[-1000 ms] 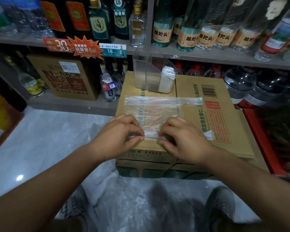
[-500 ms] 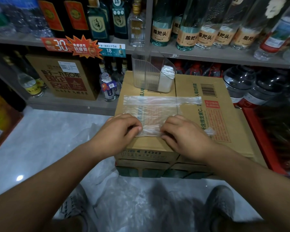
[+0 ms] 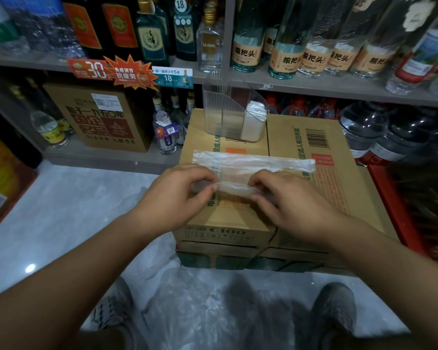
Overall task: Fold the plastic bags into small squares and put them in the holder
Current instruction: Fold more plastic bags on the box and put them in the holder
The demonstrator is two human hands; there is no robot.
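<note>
On the head camera, your left hand and right hand both have hold of the near, folded-over edge of a clear plastic bag. Each grip is closed on the film, pinching it between the thumb and curled fingers. The folded strip spans the gap between your two grips, just above the top of the cardboard carton. The rest of the bag lies flat on the carton just beyond your grips, and its far edge runs out past the right grip. Farther beyond, at the carton's back edge, stands the clear ribbed holder. A stack of white folded bags sits in its compartment on the right-grip side. Below your grips, loose plastic sheeting lies on the floor by your shoes. Bottles line the shelf behind the holder.
</note>
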